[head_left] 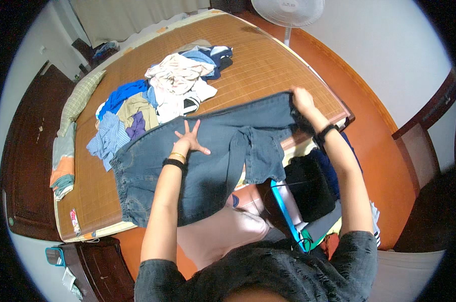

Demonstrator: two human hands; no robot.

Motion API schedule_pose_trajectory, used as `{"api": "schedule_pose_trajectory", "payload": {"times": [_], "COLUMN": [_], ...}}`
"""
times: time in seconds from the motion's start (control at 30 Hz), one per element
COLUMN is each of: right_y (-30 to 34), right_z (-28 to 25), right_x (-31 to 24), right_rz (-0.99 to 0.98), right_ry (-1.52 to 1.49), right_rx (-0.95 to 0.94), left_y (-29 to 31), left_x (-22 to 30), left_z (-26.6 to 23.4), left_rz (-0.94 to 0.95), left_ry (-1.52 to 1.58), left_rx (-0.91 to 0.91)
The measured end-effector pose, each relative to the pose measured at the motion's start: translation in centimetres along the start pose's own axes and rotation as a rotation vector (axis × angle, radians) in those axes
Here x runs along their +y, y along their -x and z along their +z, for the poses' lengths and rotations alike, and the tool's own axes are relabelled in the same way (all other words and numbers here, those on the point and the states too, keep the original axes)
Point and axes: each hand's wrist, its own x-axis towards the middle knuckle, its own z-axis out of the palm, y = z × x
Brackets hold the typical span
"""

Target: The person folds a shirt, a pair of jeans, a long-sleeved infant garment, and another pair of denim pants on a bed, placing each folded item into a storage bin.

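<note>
A pair of dark blue jeans with an elastic waist lies stretched across the near edge of the bed, waistband to the left. One leg runs out to the right; the other folds back toward me, its hem hanging near the edge. My left hand rests on the denim with its fingers spread wide. At the far right end of the outstretched leg, my right hand is closed on the hem. Just beyond the jeans sits a heap of clothes, with a cream garment, a blue striped shirt and a khaki garment.
A brown woven mat covers the bed. A pillow lies along the left side. Below my right arm are a black item and more clothes. A white fan stands beyond the bed; a dark cabinet is at lower left.
</note>
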Motion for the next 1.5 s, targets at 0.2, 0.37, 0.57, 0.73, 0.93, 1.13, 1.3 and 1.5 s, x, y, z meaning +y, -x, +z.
{"api": "schedule_pose_trajectory", "payload": {"times": [0.2,0.37,0.57,0.73,0.93,1.13,1.3,1.5], "right_y": [0.3,2.7,1.9,3.0,13.4,20.4,22.2,21.5], "right_z": [5.2,8.5,8.6,7.1,0.5,1.7,3.4,3.8], "right_x": [-2.7,-3.4,2.1,1.1,-11.7,-13.1,-15.6,-14.8], "right_rz": [-0.075,0.202,0.429,0.4,-0.137,0.004,0.097,0.04], "right_ry": [0.124,-0.082,0.037,-0.081,-0.849,-0.759,-0.47,-0.463], "right_rx": [-0.052,-0.507,-0.516,-0.594,-0.165,-0.181,-0.127,0.1], "left_y": [-1.2,-1.9,-2.0,-0.4,1.9,12.2,25.4,32.1], "left_x": [1.4,0.5,0.7,1.7,-1.2,-1.0,-4.9,-10.8], "left_z": [-0.7,-1.4,-0.9,-1.4,-0.1,2.8,5.8,9.9], "left_rz": [-0.056,-0.118,-0.104,-0.093,-0.004,0.545,0.503,0.235], "left_ry": [-0.063,-0.076,-0.092,-0.108,-0.014,0.13,0.031,0.056], "left_rx": [-0.109,-0.142,-0.136,-0.131,0.064,0.283,0.354,0.506]}}
